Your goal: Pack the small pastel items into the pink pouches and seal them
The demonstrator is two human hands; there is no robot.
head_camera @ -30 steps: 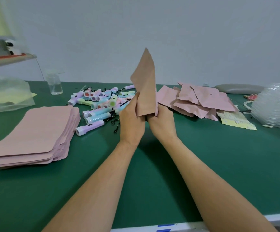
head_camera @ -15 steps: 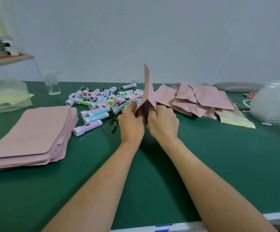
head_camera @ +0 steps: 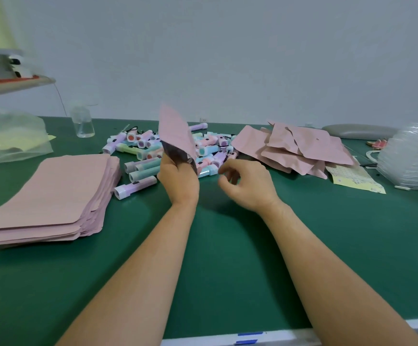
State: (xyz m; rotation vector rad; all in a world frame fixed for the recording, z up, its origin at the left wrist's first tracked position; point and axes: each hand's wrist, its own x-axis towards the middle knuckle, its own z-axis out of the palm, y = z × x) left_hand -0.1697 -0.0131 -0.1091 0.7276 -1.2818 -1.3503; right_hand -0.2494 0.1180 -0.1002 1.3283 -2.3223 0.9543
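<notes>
Pinching a pink pouch by its lower end, the left grip holds it upright above the green surface, fingers curled round the edge. The end at the palm gapes a little and shows a dark, shiny lining. The pouch's upper corner is blurred. The right grip hovers just beside it, clear of the pouch, with fingers loosely curled and holding nothing; the fingertips are smeared, so their exact pose is hard to make out.

Just behind both lie the items in a pile on the surface — short tubes in lilac, mint, blue, pink and yellow, with white ends and thin black loops. The pouch hides the middle of the pile.

To the left sits a stack of flat pink pouches, its near corner cut off by the frame. To the right, a loose heap of puffed pouches overlaps a yellow sheet whose small print is too fine to read.

Farther out are a clear cup, a clear bag at far left, and clear trays at far right — these cut off by the frame.
</notes>
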